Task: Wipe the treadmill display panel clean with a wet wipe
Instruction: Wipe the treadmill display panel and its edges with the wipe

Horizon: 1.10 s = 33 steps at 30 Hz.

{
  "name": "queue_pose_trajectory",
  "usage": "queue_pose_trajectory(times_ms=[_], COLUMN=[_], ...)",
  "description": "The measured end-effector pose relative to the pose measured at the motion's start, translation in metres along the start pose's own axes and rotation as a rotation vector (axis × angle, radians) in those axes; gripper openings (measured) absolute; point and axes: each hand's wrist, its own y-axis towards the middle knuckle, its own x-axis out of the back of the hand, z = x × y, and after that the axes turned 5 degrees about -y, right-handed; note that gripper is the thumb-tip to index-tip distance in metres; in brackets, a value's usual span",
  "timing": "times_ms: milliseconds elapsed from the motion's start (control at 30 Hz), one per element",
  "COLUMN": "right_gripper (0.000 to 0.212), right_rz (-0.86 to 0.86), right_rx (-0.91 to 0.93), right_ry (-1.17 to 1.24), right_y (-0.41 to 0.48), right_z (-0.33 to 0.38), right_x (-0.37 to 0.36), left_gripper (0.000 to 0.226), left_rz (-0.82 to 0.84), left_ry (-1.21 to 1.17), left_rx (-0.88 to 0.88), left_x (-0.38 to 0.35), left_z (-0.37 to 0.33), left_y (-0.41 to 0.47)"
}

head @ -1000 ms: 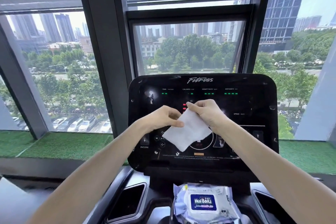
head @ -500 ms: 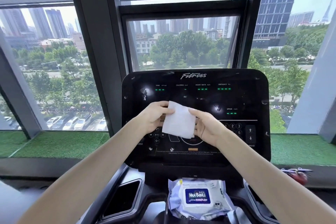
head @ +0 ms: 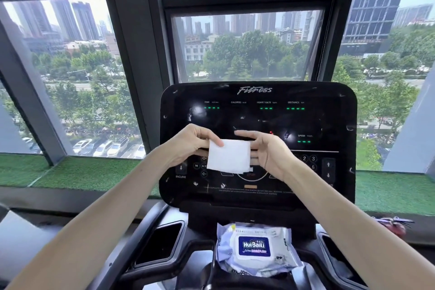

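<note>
White folded square wet wipe (head: 229, 156) hangs before the middle of the glossy black treadmill display panel (head: 259, 115); left hand (head: 190, 143) pinches its upper corner, right hand (head: 268, 150) lies flat-fingered against its other edge.

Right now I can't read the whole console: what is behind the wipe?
The wet wipe covers middle controls of the display panel, so those are hidden. Small buttons show left of it and part of a ring below.

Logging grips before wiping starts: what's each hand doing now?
Left hand: pinches the wet wipe by a corner.
Right hand: open, straight fingers behind the wipe.
</note>
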Motion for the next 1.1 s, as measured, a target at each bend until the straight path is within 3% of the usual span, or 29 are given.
queue_pose_trajectory(times_ms=[67, 200, 300, 433, 600, 700, 833, 1000, 1100], right_gripper=[0.036, 0.020, 0.004, 0.007, 0.017, 0.017, 0.010, 0.010, 0.011], right_rz=[-0.051, -0.150, -0.244, -0.286, -0.277, -0.271, -0.231, -0.296, -0.298], right_rx=[-0.051, 0.009, 0.063, 0.080, 0.046, 0.014, 0.039, 0.049, 0.018], right_ry=[-0.055, -0.433, -0.491, -0.547, -0.646, -0.628, -0.582, -0.634, -0.653], right_y=[0.003, 0.009, 0.014, 0.025, 0.036, 0.044, 0.051, 0.070, 0.081], right_z=[0.001, 0.001, -0.003, -0.005, -0.009, -0.010, -0.002, 0.013, 0.019], right_x=[-0.002, -0.009, -0.018, -0.032, -0.049, -0.060, -0.073, -0.088, -0.099], left_gripper=[0.012, 0.015, 0.028, 0.028, 0.014, 0.018, 0.028, 0.039, 0.031], left_rz=[-0.010, -0.061, -0.157, -0.218, -0.534, -0.625, -0.580, -0.311, -0.256], left_ry=[0.013, 0.056, -0.021, -0.101, 0.187, 0.362, 0.333, -0.465, -0.243], left_rx=[0.000, -0.027, 0.002, 0.148, -0.083, -0.188, -0.162, 0.100, 0.082], left_x=[-0.002, -0.009, -0.012, -0.022, -0.027, -0.022, -0.006, 0.029, 0.050], left_z=[0.000, 0.000, 0.008, 0.024, 0.038, 0.041, 0.033, 0.021, 0.024], left_y=[0.000, -0.002, -0.007, -0.021, -0.026, -0.023, -0.016, -0.014, -0.014])
